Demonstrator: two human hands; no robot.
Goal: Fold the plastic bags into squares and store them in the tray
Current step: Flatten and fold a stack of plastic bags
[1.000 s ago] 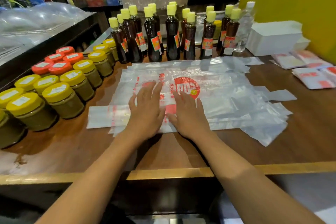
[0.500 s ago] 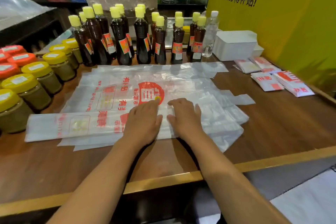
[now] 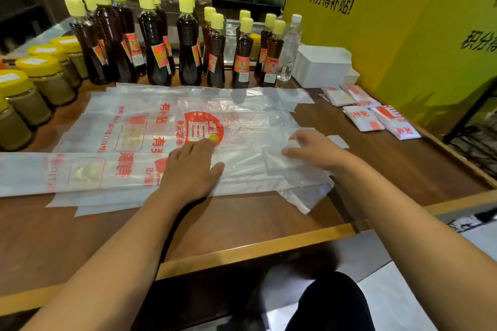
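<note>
A stack of clear plastic bags (image 3: 150, 126) with red print lies flat on the wooden counter. The top bag (image 3: 88, 172) is folded into a long strip along the stack's near edge. My left hand (image 3: 191, 166) presses flat on that strip near its middle. My right hand (image 3: 313, 152) pinches the strip's right handle end (image 3: 279, 162) and lifts it a little, turning it leftward. Several bags folded into squares (image 3: 361, 119) lie at the right. The white tray (image 3: 321, 66) stands at the back right by the yellow wall.
A row of dark sauce bottles (image 3: 185, 45) with yellow caps stands behind the bags. Yellow-lidded jars (image 3: 37, 86) line the left side. A clear water bottle (image 3: 290, 48) stands beside the tray. The counter's front edge (image 3: 242, 252) runs close to my forearms.
My right hand slid right along the folded strip and took hold of its handle end. My left hand stayed pressing the strip. The camera turned to the right.
</note>
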